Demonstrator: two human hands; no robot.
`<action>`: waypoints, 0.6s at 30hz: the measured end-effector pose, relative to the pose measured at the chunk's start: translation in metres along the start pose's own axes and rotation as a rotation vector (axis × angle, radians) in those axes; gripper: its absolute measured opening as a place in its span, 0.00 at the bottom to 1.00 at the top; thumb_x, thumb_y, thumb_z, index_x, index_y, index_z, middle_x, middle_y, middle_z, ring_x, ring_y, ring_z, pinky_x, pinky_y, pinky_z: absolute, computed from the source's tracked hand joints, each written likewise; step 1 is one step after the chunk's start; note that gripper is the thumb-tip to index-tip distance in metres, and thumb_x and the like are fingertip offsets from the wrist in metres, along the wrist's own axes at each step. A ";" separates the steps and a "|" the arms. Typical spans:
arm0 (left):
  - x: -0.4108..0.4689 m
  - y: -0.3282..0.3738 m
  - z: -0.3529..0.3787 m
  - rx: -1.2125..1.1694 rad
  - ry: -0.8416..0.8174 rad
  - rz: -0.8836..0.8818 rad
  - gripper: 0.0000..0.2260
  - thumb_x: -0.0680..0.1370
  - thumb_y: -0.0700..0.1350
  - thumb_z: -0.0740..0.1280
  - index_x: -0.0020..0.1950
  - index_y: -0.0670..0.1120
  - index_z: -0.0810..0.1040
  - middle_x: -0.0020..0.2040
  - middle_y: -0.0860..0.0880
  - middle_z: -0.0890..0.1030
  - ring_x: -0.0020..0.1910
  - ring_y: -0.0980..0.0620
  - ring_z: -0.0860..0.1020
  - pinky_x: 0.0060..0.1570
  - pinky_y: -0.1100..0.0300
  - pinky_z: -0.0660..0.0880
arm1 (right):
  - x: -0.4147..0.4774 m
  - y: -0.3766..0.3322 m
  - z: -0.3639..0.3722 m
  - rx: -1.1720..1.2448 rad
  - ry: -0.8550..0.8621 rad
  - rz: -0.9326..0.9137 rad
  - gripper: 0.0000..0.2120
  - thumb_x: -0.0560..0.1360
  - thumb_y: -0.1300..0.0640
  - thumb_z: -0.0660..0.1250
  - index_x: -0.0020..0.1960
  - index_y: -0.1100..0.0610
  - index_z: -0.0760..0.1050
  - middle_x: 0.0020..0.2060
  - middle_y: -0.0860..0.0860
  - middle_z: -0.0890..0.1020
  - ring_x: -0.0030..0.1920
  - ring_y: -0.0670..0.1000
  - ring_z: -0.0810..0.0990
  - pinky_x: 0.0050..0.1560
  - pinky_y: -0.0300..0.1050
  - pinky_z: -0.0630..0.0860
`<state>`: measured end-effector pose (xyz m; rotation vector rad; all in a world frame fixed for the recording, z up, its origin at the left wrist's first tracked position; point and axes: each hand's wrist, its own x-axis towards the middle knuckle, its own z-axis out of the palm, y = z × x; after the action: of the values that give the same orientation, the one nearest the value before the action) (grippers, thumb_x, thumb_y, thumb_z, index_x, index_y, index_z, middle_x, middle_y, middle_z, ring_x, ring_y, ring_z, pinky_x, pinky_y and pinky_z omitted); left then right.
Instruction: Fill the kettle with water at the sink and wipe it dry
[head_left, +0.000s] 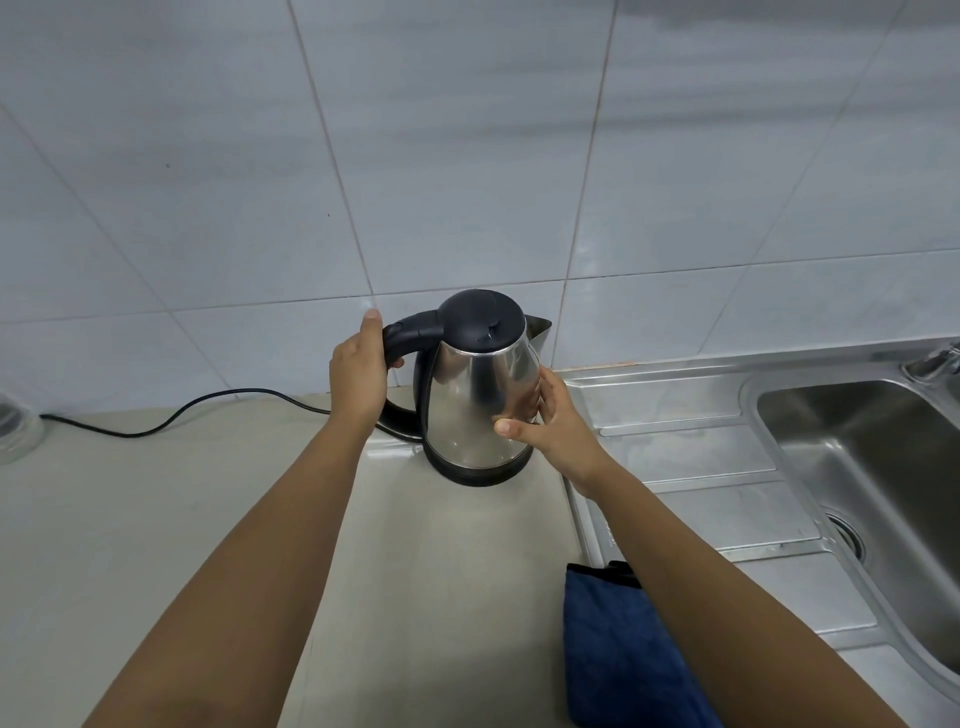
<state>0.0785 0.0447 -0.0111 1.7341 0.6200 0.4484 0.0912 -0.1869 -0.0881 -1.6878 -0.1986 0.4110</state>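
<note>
Two bare hands meet on a steel kettle (480, 410) standing upright at the back of a pale counter (156, 519), just short of the tiled wall (467, 156). The left hand (361, 376) is clenched around the black handle (410, 332) at the kettle's 9 o'clock, thumb up against the top of the grip. The right hand (550, 421) cups the shiny body at 3 o'clock, palm and fingers pressed to the metal, thumb across the lower front. The black lid (480, 317) is down, and the spout (540, 327) points toward 2 o'clock, to the sink side. The kettle's dark base ring (475, 473) rests on the counter right at the seam where the steel drainboard (691, 462) begins; whether a separate power base lies beneath it cannot be told.

A black cord (208, 405) trails from behind the left wrist toward 9 o'clock along the foot of the wall, ending near a clear glass object (15, 431) at the frame's left edge. The sink (883, 467) lies well apart at 3 o'clock, its drain (847, 535) visible and part of a tap (935, 361) showing at the far right. A folded blue cloth (613, 649) lies at 5 o'clock on the counter's front edge, partly covered by the right forearm.
</note>
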 end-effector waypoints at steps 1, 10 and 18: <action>-0.001 -0.001 0.000 0.009 0.012 0.005 0.28 0.77 0.62 0.51 0.44 0.41 0.80 0.43 0.40 0.83 0.46 0.41 0.80 0.47 0.52 0.73 | -0.001 -0.001 0.000 -0.004 -0.002 -0.001 0.41 0.72 0.58 0.80 0.73 0.39 0.59 0.66 0.40 0.73 0.68 0.43 0.72 0.71 0.45 0.69; -0.027 -0.007 -0.005 0.078 0.039 -0.022 0.30 0.80 0.63 0.44 0.60 0.46 0.77 0.57 0.45 0.80 0.58 0.43 0.75 0.63 0.47 0.68 | -0.019 -0.009 0.009 -0.046 0.032 -0.033 0.29 0.74 0.50 0.77 0.68 0.38 0.65 0.61 0.45 0.78 0.66 0.48 0.76 0.64 0.44 0.72; -0.071 -0.020 -0.016 0.425 0.057 0.080 0.18 0.81 0.55 0.50 0.61 0.47 0.71 0.54 0.47 0.78 0.58 0.41 0.76 0.61 0.42 0.69 | -0.054 -0.027 0.009 -0.385 0.093 0.003 0.30 0.83 0.52 0.64 0.82 0.49 0.58 0.83 0.48 0.53 0.79 0.54 0.63 0.63 0.39 0.62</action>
<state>0.0096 0.0166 -0.0249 2.1613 0.7262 0.4451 0.0405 -0.1938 -0.0537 -2.0811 -0.2165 0.3081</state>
